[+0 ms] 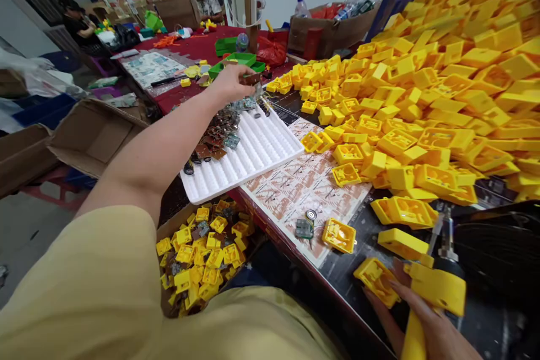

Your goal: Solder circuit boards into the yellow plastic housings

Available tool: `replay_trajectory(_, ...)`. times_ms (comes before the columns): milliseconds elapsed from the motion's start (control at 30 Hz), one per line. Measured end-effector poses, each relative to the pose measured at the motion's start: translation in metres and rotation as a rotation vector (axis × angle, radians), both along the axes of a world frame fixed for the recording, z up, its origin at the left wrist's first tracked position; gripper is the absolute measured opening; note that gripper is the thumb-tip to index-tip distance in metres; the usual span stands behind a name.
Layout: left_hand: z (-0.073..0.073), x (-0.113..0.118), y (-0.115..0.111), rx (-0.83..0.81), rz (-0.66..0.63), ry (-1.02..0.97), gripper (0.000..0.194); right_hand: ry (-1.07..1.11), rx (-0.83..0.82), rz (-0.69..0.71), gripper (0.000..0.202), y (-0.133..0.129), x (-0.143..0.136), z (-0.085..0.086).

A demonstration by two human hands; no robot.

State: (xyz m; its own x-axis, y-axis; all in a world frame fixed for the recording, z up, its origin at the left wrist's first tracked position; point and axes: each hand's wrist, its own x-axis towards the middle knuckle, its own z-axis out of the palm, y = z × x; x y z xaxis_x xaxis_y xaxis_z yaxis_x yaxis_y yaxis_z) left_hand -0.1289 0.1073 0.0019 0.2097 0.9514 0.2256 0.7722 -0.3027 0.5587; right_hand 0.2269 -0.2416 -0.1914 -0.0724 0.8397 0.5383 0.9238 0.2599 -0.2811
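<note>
My left hand (233, 85) is stretched out over a heap of small circuit boards (217, 129) on a ribbed white tray (270, 149). Its fingers pinch a brown circuit board (252, 79). At the lower right, my right hand (426, 315) has its fingers around a yellow plastic case half (377, 280), hollow side up. Against that hand sits a yellow tool (441, 287) with a metal tip; I cannot tell whether the hand also grips it. Another open yellow case (340, 235) lies nearby, beside a green circuit board with a round part (304, 228).
A large pile of yellow cases (422, 118) covers the table's right side. Below the tray, a cardboard box (162, 230) holds yellow cases and boards. Green trays (242, 60) and a red bag (270, 52) stand farther back. Other people sit in the background.
</note>
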Motion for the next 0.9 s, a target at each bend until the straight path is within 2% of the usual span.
replay_trajectory(67, -0.005, 0.011, -0.010, -0.159, -0.113, -0.228, 0.040, -0.103, 0.060, 0.035, 0.051, 0.001, -0.006, 0.008)
replay_trajectory(100, -0.011, 0.018, -0.015, -0.233, -0.151, -0.273, 0.037, -0.134, 0.094, 0.044, 0.049, 0.002, -0.009, 0.011)
replay_trajectory(200, -0.030, 0.038, -0.029, -0.358, -0.260, -0.308, 0.028, -0.115, 0.163, -0.002, 0.041, 0.002, -0.014, 0.014)
replay_trajectory(300, -0.041, 0.055, -0.030, -0.452, -0.321, -0.269, 0.020, -0.035, 0.120, -0.003, 0.041, 0.000, -0.016, 0.016)
replay_trajectory(400, -0.036, 0.070, -0.029, -0.427, -0.290, -0.203, 0.020, 0.031, 0.130, 0.018, 0.049, -0.002, -0.018, 0.021)
replay_trajectory(467, -0.029, 0.081, -0.034, -0.350, -0.320, -0.246, 0.025, 0.064, 0.138, 0.012, 0.050, -0.003, -0.020, 0.026)
replay_trajectory(567, -0.024, 0.103, -0.054, -0.318, -0.500, -0.394, 0.033, 0.109, 0.118, -0.014, 0.050, -0.005, -0.020, 0.031)
replay_trajectory(633, -0.029, 0.117, -0.077, -0.312, -0.637, -0.473, 0.035, 0.126, 0.099, -0.040, 0.053, -0.009, -0.018, 0.035)
replay_trajectory(700, -0.041, 0.128, -0.106, -0.178, -0.742, -0.527, 0.027, 0.154, 0.079, -0.049, 0.057, -0.013, -0.017, 0.040)
replay_trajectory(767, -0.060, 0.133, -0.137, 0.079, -0.831, -0.486, 0.019, 0.184, 0.060, -0.025, 0.059, -0.018, -0.016, 0.044)
replay_trajectory(900, -0.103, 0.130, -0.186, 0.502, -1.046, -0.062, 0.022, 0.146, 0.030, 0.033, 0.059, -0.024, -0.015, 0.046)
